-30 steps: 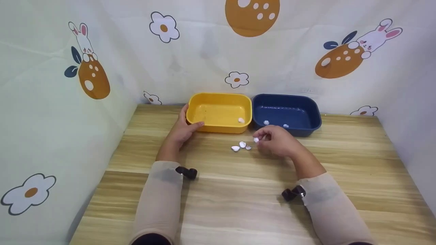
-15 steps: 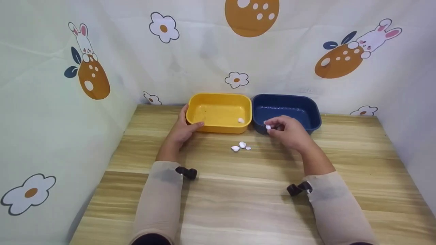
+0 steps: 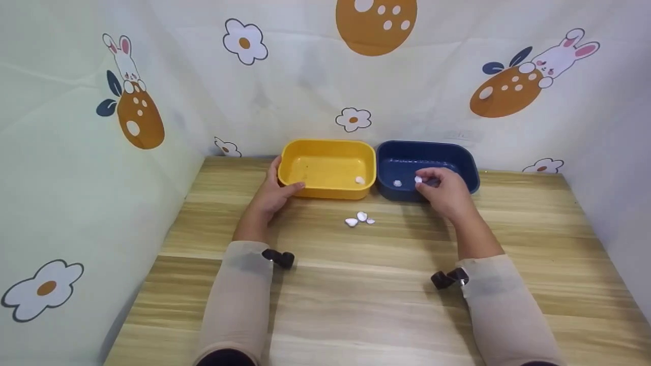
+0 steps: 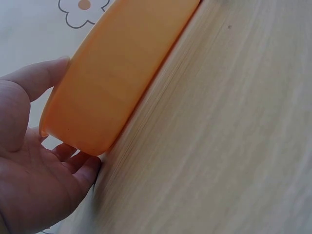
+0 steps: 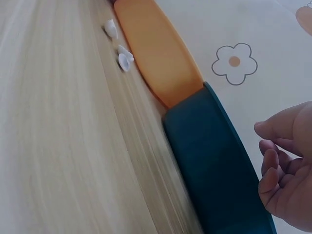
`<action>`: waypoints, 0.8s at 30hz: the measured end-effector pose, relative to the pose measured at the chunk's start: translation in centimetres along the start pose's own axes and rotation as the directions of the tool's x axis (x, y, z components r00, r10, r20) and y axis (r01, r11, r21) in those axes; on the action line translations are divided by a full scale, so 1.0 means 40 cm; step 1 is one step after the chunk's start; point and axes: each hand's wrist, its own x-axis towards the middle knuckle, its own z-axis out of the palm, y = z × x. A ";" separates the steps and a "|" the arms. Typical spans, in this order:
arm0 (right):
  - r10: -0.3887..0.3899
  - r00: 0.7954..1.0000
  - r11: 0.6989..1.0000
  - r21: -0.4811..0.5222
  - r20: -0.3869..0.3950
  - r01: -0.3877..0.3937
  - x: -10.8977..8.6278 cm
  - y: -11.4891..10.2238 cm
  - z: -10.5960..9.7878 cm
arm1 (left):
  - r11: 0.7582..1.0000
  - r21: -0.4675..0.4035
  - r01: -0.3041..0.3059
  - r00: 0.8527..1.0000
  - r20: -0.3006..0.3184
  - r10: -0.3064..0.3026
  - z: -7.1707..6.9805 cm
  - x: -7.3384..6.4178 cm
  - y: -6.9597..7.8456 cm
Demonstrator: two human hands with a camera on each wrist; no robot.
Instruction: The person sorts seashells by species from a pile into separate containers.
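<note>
My left hand (image 3: 272, 194) grips the left end of the yellow bin (image 3: 333, 193), thumb over the rim; in the left wrist view its fingers (image 4: 87, 170) lie around the bin's lower corner. Over the navy bin (image 3: 402, 194) is my right hand (image 3: 447, 193), with a small white seashell (image 3: 418, 179) pinched between thumb and fingertips. That shell does not show in the right wrist view, where the hand (image 5: 287, 170) hangs above the bin's rim. Another shell (image 3: 397, 183) lies in the navy bin, and one pale shell (image 3: 360, 180) in the yellow bin.
On the wooden table (image 3: 351, 284), in front of the bins, lie a pointed white shell (image 3: 351, 222), a rounder shell (image 3: 361, 216) and a smaller piece (image 3: 371, 221). The two bins stand side by side against a patterned cloth backdrop (image 3: 300, 76).
My right hand has carried the white shell from the table in front of the bins up and rightward over the navy bin. The left hand has stayed still on the yellow bin.
</note>
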 end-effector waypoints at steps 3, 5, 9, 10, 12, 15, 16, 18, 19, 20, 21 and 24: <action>0.001 1.000 1.000 0.004 -0.014 -0.001 0.002 0.002 0.002 | 1.000 -0.001 0.002 1.000 -0.002 -0.002 0.001 0.000 0.000; 0.000 1.000 1.000 0.006 -0.028 0.000 0.002 0.002 0.004 | 1.000 -0.003 0.003 1.000 -0.002 -0.003 0.001 0.000 0.001; -0.006 0.999 1.000 0.006 -0.050 0.006 0.002 -0.001 0.008 | 1.000 -0.004 0.004 1.000 -0.003 -0.004 0.001 0.000 0.000; -0.006 0.999 1.000 0.005 -0.051 0.007 0.001 -0.002 0.009 | 1.000 -0.002 0.005 1.000 -0.004 -0.005 0.001 0.000 0.000; -0.010 0.999 1.000 0.003 -0.047 0.010 -0.002 -0.006 0.014 | 1.000 0.001 0.005 1.000 -0.006 -0.005 0.001 0.001 -0.001; -0.023 0.999 1.000 0.006 -0.034 0.023 -0.005 -0.014 0.024 | 1.000 0.003 0.000 1.000 -0.009 0.000 0.000 0.003 -0.002; -0.030 0.999 1.000 0.006 -0.031 0.030 -0.007 -0.017 0.028 | 1.000 0.002 0.001 1.000 -0.007 -0.001 0.000 0.003 -0.003; -0.046 0.999 0.999 0.005 -0.024 0.046 -0.012 -0.025 0.038 | 1.000 -0.005 -0.005 1.000 -0.005 0.005 0.000 0.003 -0.003; -0.055 0.998 0.998 0.006 -0.020 0.055 -0.015 -0.030 0.044 | 1.000 -0.008 -0.009 1.000 -0.002 0.009 -0.001 0.003 -0.003; -0.063 0.998 0.998 0.008 -0.014 0.063 -0.018 -0.035 0.051 | 1.000 -0.010 -0.013 1.000 0.000 0.013 -0.001 0.002 -0.003; -0.074 0.997 0.997 0.007 -0.007 0.074 -0.021 -0.040 0.059 | 1.000 -0.012 -0.016 1.000 0.003 0.016 -0.001 0.001 -0.003; -0.097 0.995 0.995 0.005 0.026 0.097 -0.032 -0.054 0.082 | 1.000 -0.012 -0.028 1.000 0.010 0.029 -0.002 0.000 -0.002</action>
